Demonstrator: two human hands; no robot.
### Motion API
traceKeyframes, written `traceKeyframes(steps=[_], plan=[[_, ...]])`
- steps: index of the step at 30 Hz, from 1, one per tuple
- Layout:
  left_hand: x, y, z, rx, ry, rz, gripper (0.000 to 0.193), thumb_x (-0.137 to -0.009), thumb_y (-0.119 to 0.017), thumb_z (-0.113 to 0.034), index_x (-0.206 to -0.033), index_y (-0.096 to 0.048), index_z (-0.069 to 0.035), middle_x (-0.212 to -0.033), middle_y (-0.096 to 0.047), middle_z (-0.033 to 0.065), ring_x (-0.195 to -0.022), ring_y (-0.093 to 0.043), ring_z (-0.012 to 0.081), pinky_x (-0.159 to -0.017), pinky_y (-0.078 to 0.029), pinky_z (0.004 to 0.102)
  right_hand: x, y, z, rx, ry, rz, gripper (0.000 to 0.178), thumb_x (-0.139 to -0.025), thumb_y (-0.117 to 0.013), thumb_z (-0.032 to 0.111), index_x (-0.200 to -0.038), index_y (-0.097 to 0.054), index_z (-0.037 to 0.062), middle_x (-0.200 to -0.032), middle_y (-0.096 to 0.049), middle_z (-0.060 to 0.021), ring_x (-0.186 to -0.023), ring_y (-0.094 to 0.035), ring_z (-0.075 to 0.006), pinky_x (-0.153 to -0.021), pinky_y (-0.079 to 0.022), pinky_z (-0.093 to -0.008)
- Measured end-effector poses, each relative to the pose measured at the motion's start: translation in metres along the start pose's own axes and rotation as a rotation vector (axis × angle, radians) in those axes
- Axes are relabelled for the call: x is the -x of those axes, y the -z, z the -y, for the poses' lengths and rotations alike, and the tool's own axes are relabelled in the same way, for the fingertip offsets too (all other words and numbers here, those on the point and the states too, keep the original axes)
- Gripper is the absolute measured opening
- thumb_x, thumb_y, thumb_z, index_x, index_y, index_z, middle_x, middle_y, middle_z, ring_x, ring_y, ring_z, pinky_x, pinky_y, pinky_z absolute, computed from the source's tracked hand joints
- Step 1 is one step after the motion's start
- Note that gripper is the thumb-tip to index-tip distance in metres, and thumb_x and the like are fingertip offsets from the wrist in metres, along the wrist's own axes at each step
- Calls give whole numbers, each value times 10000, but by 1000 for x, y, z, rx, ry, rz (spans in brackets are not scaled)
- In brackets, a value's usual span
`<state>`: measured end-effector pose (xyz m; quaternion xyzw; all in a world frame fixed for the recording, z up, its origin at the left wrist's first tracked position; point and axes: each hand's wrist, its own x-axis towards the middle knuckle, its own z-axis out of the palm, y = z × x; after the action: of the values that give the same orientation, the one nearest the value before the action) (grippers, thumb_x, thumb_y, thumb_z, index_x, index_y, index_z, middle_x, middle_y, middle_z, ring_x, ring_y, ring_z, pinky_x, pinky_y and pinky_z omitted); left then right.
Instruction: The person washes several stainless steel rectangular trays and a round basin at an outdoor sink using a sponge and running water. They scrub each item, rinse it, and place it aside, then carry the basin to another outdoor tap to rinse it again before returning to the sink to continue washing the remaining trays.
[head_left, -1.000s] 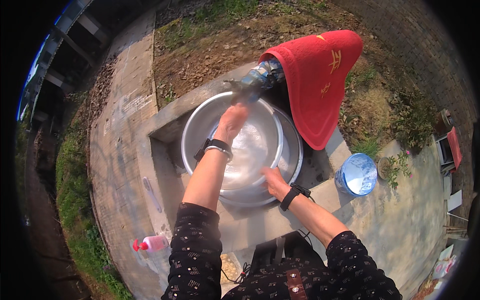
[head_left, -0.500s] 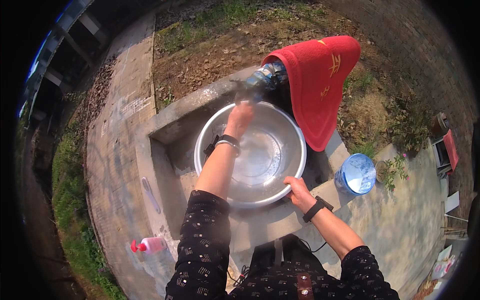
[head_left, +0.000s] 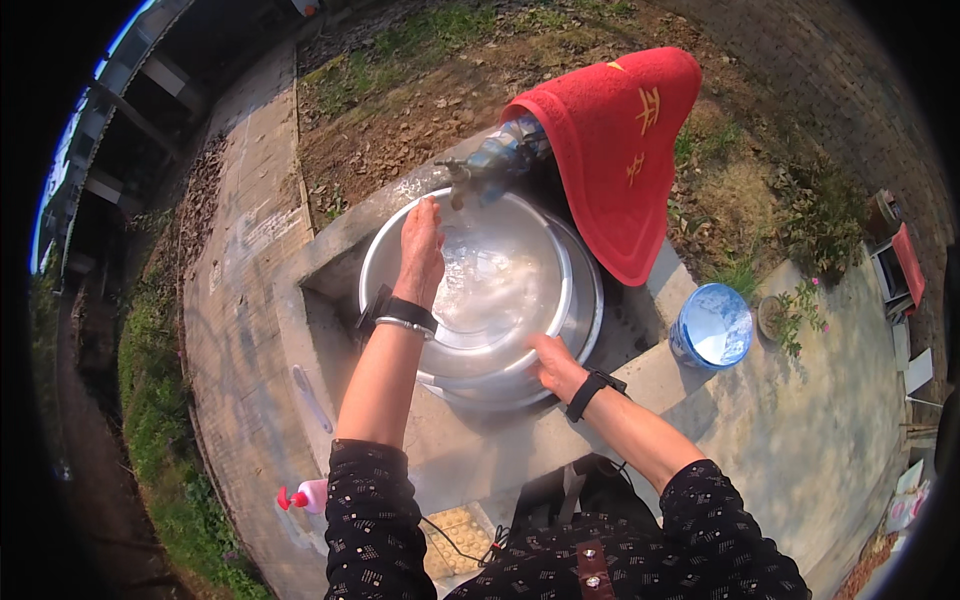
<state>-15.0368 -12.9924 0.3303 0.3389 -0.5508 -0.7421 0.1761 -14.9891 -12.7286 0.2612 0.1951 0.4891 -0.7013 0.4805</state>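
A round silver metal basin (head_left: 500,330) with water in it sits tilted over a second metal basin (head_left: 590,315), whose rim shows at the right. My right hand (head_left: 556,364) is closed on the upper basin's near right rim. Inside the far left rim, my left hand (head_left: 422,250) has its fingers stretched upward and close together, holding nothing that I can see. Just beyond its fingertips is a tap (head_left: 457,175) on a pipe wrapped in blue-and-white material. A red towel (head_left: 625,170) with yellow marks drapes over the pipe.
The basins stand in a concrete sink (head_left: 290,310). A blue bucket (head_left: 711,327) is at the right, beside a potted plant (head_left: 775,315). A pink pump bottle (head_left: 312,496) and a white long-handled brush (head_left: 312,398) lie at the left.
My left hand has come away from the tap toward me. The upper basin has shifted left with my right hand on its rim, showing another basin underneath. Water inside is now stirred.
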Motion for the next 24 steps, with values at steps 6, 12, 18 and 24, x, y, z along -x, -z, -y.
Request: traceKeyframes(steps=[6, 12, 18, 24], plan=[[35, -34, -63, -203, -112, 213, 718, -952, -416, -636, -1361, -479, -49, -1432, -431, 109, -1357, -327, 251, -1099, -215, 490, 18, 47, 12, -92, 5, 35, 355, -787, -524, 1, -1135, -522, -69, -1019, -629, -163, -946, -674, -292, -861, -585, -426], [34, -45, -88, -467, -207, 262, 758, -917, -473, -664, -1134, -575, 55, -1135, -556, 119, -1056, -460, 199, -926, -360, 369, -10, 14, -15, 54, 16, -55, 373, -800, -574, 90, -1165, -562, 18, -1060, -613, -87, -916, -575, -223, -749, -489, -373], [5, -50, -81, -783, -296, 3, 658, -875, -562, -557, -772, -700, 78, -725, -678, 196, -725, -672, 289, -724, -504, 397, 20, 50, -3, -42, 137, 175, 345, -851, -511, 87, -1166, -560, -44, -1071, -644, -140, -958, -657, -263, -821, -554, -407], [4, -63, -88, -1012, -368, -119, 663, -840, -589, -554, -763, -664, 100, -760, -661, 243, -748, -661, 323, -718, -486, 430, -34, 26, -25, 97, 72, -115, 307, -842, -562, 153, -1106, -579, -5, -965, -615, -91, -826, -576, -196, -723, -490, -344]])
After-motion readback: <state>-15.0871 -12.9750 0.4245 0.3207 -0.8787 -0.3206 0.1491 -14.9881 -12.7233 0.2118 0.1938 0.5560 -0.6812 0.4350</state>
